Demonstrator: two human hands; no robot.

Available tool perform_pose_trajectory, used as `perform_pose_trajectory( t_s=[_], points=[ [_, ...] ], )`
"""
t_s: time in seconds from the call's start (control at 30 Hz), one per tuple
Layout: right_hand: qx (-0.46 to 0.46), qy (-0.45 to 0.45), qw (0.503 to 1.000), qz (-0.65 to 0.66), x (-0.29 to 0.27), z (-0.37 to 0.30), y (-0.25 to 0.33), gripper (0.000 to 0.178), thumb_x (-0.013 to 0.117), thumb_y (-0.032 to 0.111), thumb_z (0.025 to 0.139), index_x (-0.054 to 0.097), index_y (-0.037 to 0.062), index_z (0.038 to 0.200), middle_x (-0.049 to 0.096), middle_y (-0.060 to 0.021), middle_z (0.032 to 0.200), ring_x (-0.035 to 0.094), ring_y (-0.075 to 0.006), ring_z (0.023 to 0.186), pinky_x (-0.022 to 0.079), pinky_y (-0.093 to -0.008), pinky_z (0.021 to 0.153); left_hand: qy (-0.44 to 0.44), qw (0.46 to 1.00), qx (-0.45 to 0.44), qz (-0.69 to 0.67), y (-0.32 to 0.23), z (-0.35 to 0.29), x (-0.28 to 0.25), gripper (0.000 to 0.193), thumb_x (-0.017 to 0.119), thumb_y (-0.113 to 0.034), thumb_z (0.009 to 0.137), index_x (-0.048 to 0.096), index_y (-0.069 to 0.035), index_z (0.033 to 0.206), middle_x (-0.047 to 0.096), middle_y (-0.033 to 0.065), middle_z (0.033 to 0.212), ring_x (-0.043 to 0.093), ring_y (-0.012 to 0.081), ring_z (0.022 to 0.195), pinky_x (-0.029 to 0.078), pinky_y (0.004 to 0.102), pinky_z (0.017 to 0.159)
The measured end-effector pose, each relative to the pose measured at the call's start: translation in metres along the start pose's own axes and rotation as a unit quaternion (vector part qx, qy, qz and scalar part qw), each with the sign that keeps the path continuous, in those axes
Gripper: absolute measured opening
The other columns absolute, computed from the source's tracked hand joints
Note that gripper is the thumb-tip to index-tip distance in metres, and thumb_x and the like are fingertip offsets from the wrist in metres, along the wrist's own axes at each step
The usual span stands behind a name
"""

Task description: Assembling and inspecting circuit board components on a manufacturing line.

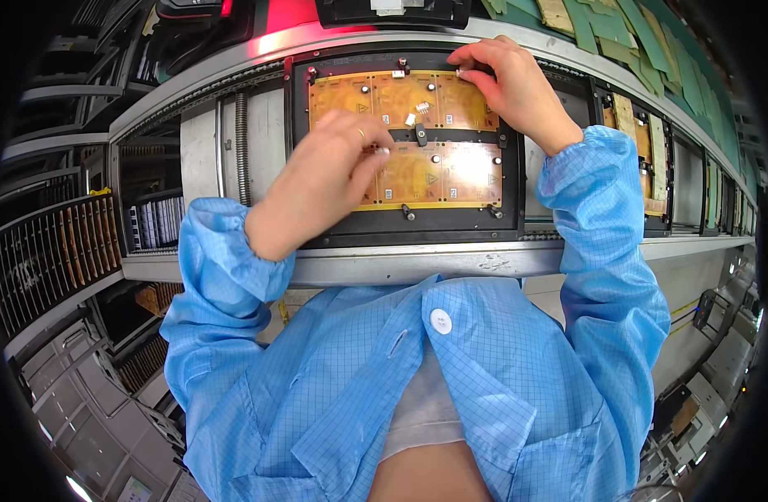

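An amber circuit board panel (409, 191) lies in a black carrier frame (350, 231) in front of me. My right hand (514, 88) reaches over its far right corner, thumb and forefinger pinched on a small white connector at the board's far edge; the fingertips partly cover it. Another white connector (398, 74) stands at the same edge, further left. A few loose white connectors (423, 108) lie on the middle of the panel. My left hand (321, 180) hovers above the panel's left half, fingers curled and thumb against them. What it holds, if anything, is hidden.
Metal conveyor rails (401, 266) run along the near and far sides. Black posts and a central clamp (421, 134) rise around the panel. A second carrier (652, 167) sits to the right. Green and tan board strips (610, 29) pile up at the far right; a slotted rack (58, 259) stands left.
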State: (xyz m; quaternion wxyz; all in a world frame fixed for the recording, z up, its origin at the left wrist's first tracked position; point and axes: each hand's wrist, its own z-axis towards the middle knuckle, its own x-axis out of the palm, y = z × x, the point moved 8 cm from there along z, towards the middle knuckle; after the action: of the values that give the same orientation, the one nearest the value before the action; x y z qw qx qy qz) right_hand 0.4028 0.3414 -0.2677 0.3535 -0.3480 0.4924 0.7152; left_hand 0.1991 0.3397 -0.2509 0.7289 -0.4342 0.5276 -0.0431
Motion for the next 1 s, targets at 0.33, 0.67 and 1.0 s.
perform_pose_trajectory(
  t_s=[0.33,0.67,1.0],
  points=[
    [0.026,-0.038,0.999,0.029,0.001,-0.006,-0.003,0.021,0.069,0.003,0.087,0.067,0.0057,0.108,0.064,-0.0096,0.091,0.064,-0.024,0.087,0.053,-0.034,0.08,0.004,0.999,0.054,0.006,-0.025,-0.042,0.02,0.023,0.067,0.001,0.086,0.068,-0.003,0.109,0.069,0.0128,0.115,0.058,0.0356,0.119,0.049,0.0417,0.098],
    [0.021,-0.025,0.999,0.034,0.002,-0.003,-0.007,0.016,0.069,0.004,0.086,0.066,0.0045,0.102,0.066,-0.009,0.088,0.063,-0.0257,0.087,0.051,-0.0356,0.079,-0.057,0.996,-0.042,-0.05,0.006,-0.026,-0.013,0.026,0.062,0.005,0.087,0.072,-0.001,0.111,0.067,0.0167,0.096,0.066,0.0325,0.084,0.054,0.0366,0.075],
    [0.014,-0.041,0.999,-0.012,0.002,-0.009,-0.003,0.014,0.069,0.005,0.086,0.068,0.0069,0.099,0.066,-0.007,0.09,0.061,-0.0251,0.091,0.044,-0.0371,0.09,-0.115,0.988,-0.083,-0.054,0.016,-0.018,-0.025,0.016,0.065,-0.001,0.091,0.071,0.002,0.106,0.068,0.0148,0.095,0.067,0.0244,0.082,0.053,0.0308,0.073]
  ],
)
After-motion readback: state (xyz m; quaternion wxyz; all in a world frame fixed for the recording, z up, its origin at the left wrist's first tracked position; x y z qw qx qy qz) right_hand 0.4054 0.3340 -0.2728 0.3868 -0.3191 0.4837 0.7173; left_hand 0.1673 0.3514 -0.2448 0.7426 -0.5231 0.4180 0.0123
